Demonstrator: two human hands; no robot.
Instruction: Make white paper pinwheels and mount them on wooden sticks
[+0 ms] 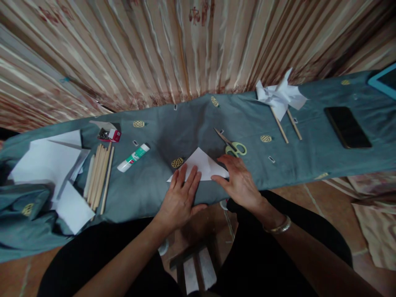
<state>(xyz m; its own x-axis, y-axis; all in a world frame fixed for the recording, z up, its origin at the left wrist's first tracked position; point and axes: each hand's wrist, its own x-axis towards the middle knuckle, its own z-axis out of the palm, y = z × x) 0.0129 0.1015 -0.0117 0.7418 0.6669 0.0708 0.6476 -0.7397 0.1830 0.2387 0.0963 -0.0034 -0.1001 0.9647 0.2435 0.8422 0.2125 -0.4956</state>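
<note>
Head view: your left hand (179, 200) is pressing the folded paper triangle (204, 163) onto the cloth (173, 136), fingers spread; your right hand (244, 181) is bracketing its right corner, can't tell if pinching. Triangle is lying right in front of you, near the scissors (232, 144). Done: fold's in; paper-topped sticks (280, 126) are lying finished-looking off right. Remaining: triangle is showing no cuts; loose sheets (52, 161) and bare sticks (98, 177) are sitting unused.
</note>
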